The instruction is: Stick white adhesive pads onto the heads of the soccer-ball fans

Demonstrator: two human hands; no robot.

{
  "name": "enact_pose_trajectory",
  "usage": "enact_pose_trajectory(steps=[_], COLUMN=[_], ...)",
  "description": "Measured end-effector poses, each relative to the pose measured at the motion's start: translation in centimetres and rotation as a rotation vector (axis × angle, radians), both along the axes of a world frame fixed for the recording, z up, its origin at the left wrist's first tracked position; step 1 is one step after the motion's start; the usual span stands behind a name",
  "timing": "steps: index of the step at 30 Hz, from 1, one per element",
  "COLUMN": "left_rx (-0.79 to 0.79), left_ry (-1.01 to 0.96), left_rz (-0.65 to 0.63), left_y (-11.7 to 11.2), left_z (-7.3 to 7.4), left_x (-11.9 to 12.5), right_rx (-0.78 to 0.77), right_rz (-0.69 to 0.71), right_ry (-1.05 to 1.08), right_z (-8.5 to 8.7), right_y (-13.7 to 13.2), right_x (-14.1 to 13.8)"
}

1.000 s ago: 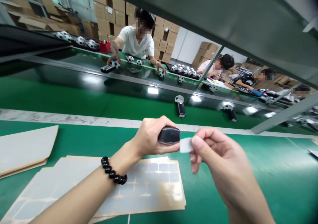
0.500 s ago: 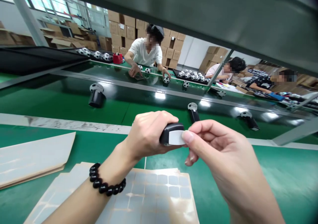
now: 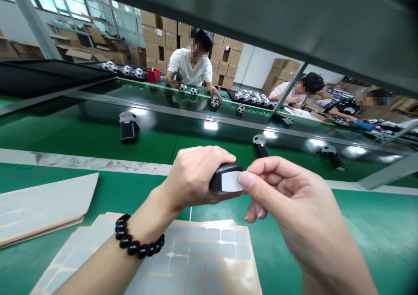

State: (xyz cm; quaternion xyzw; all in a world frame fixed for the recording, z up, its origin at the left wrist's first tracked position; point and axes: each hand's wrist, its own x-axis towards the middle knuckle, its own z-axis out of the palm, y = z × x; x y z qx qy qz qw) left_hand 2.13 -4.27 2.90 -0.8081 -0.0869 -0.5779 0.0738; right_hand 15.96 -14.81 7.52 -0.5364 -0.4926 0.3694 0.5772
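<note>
My left hand (image 3: pixel 196 177) is wrapped round a black handheld piece (image 3: pixel 216 181), its flat end turned toward me. A pale grey rectangular sticker (image 3: pixel 231 182) lies against that end. Thumb and fingers of my right hand (image 3: pixel 277 190) pinch the sticker's right edge. Below my hands, sheets of pale grey stickers (image 3: pixel 192 253) lie on the green bench, a bare patch of backing showing at the lower right of the top one. The far side of the black piece is hidden by my left hand.
Beyond a pale rail, black pieces with football-patterned tops (image 3: pixel 128 131) lie on the green conveyor belt (image 3: pixel 81 138). More sheets (image 3: pixel 45 208) are stacked at left. Across the belt, a person in a white top (image 3: pixel 191 68) handles small footballs (image 3: pixel 214 102). A grey beam (image 3: pixel 261 29) hangs overhead.
Black pieces on the belt have shifted slightly right. Across the belt, the co-worker's hand at left has drawn back. My hands keep nearly the same hold on the black piece and sticker.
</note>
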Motion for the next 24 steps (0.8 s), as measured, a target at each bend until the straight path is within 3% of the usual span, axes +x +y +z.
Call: enact_pose_trajectory(steps=[13,17,19,22,24], left_rx=[-0.019,-0.017,-0.016,-0.034,-0.088], left_ry=[0.006,0.02,0.021,-0.034,-0.087], left_rz=[-0.023,-0.021,-0.035,-0.115,-0.203], left_y=[-0.1,0.2,0.3,0.1,0.0], left_z=[0.0,0.0,0.0,-0.2,-0.4], left_x=[0.0,-0.1,-0.2,-0.6,-0.7], right_rx=[0.015,0.086,0.134,0.165,0.18], right_rz=[-0.018,0.03,-0.086,-0.446,-0.46], right_ry=[-0.011,-0.208,-0.367,-0.557,-0.548], right_z=[0.1,0.2,0.2,0.2,0.1], right_y=[0.1,-0.1,-0.5,-1.0,-1.0], right_x=[-0.1,0.2,0.2,0.3,0.1])
